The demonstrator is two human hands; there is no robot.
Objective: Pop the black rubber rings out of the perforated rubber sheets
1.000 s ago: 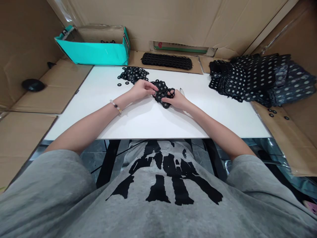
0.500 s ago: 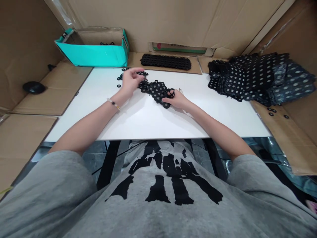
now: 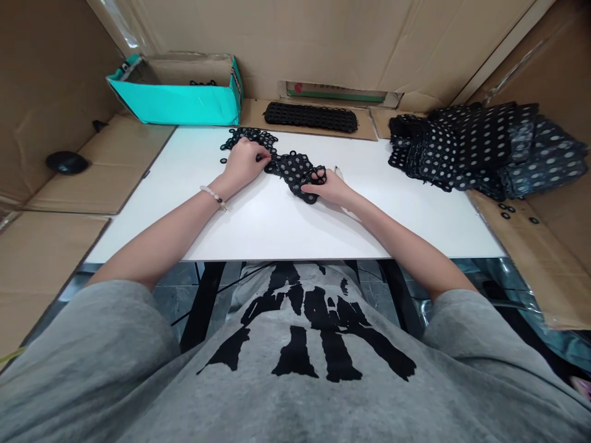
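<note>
My right hand [image 3: 330, 186] is closed on the near right end of a black sheet with rows of round holes [image 3: 294, 169], which lies slanted on the white tabletop [image 3: 277, 227]. My left hand [image 3: 245, 163] has thumb and fingers pinched together at the near side of a pile of small black rings [image 3: 252, 134]. Whatever is in that pinch is too small and too covered to make out. The pile meets or nearly touches the far left end of the sheet. A bracelet [image 3: 213, 195] circles my left wrist.
A turquoise open box [image 3: 184, 104] with black pieces inside stands at the back left. Behind the tabletop lies a black perforated strip [image 3: 311, 117]. Stacked perforated black sheets [image 3: 462, 144] cover the right side. A black round object [image 3: 67, 162] sits on cardboard at left.
My left hand has come down from above the ring pile to its near side, its fingers closing into a pinch. The right hand keeps its hold on the sheet.
</note>
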